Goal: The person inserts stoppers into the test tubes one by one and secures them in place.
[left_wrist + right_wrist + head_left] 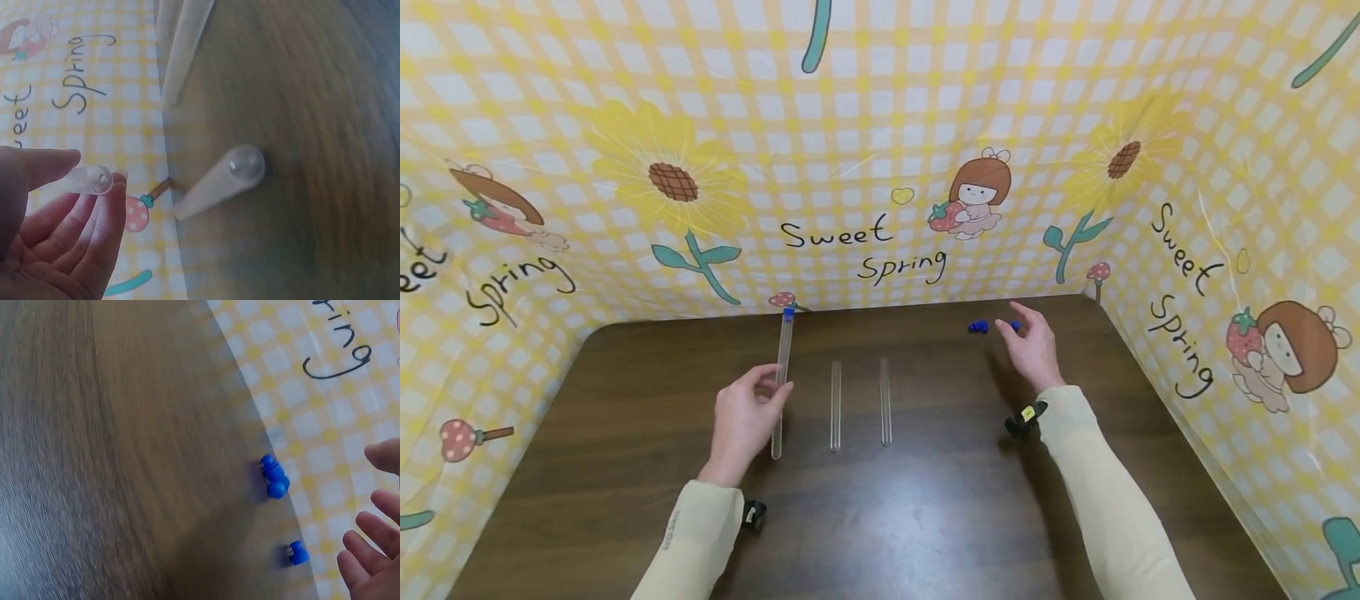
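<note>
My left hand (745,421) pinches a clear glass test tube (90,179) between thumb and fingers, its rounded end towards the left wrist camera. A blue stopper (788,313) sits at its far end in the head view. Below the held tube, another test tube (228,175) lies on the table, partly overlapped by it in the head view. My right hand (1032,348) hovers near small blue stoppers (977,327) by the table's back edge, thumb and fingers apart, nothing visible between them. One stopper (298,553) lies apart from two touching ones (274,478).
Two more clear test tubes, a middle one (836,408) and a right one (885,404), lie side by side on the dark wooden table (925,517). A yellow checked cloth (850,167) with printed flowers and lettering walls the back and sides.
</note>
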`<state>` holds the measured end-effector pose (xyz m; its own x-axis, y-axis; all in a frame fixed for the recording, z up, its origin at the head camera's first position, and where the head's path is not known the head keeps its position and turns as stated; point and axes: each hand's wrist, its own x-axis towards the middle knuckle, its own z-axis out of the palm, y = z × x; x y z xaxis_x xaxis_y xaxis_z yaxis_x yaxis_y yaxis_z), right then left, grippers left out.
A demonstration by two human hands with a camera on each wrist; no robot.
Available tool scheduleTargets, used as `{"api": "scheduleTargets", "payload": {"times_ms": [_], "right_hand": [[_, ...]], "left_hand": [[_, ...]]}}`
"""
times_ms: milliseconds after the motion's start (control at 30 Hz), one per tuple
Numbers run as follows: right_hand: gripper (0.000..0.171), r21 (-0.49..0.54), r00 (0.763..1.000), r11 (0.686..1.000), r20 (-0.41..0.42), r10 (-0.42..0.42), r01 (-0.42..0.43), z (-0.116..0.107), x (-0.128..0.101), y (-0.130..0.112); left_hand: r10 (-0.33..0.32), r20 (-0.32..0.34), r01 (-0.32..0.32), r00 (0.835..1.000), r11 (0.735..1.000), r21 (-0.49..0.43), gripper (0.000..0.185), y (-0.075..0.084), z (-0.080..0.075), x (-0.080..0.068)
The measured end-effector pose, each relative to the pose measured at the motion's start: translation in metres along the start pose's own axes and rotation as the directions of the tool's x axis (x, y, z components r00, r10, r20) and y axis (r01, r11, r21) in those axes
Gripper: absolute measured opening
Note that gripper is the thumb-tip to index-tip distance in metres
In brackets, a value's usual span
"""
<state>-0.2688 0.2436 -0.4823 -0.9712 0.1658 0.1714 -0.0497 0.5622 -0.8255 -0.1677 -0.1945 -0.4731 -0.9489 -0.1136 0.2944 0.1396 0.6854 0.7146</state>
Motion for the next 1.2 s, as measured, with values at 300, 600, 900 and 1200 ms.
{"api": "scheduleTargets", "payload": {"times_ms": [300,600,900,1200], "right_hand": [[0.052,-0.076,1.0,0.997,-0.016,0.019,-0.02,-0.007,0.004,0.014],[0.054,-0.131,0.997,0.989,0.021,0.077,-0.073,-0.01,0.01,0.026],[0.056,-0.177,0.994,0.983,0.088,0.058,-0.042,-0.011,0.018,0.031],[0.058,-0.263,0.986,0.963,0.167,-0.014,0.058,-0.009,0.023,0.034]], "left_hand": [[-0.008,-0.058,0.011,0.998,0.999,0.051,0.028,-0.013,-0.01,0.001],[-0.071,-0.015,0.072,0.997,0.993,0.093,0.03,-0.028,-0.022,-0.001],[-0.109,0.015,0.105,0.994,0.978,0.18,0.032,-0.042,-0.037,0.003],[-0.167,0.11,0.134,0.98,0.956,0.261,0.035,-0.06,-0.055,0.006]]}}
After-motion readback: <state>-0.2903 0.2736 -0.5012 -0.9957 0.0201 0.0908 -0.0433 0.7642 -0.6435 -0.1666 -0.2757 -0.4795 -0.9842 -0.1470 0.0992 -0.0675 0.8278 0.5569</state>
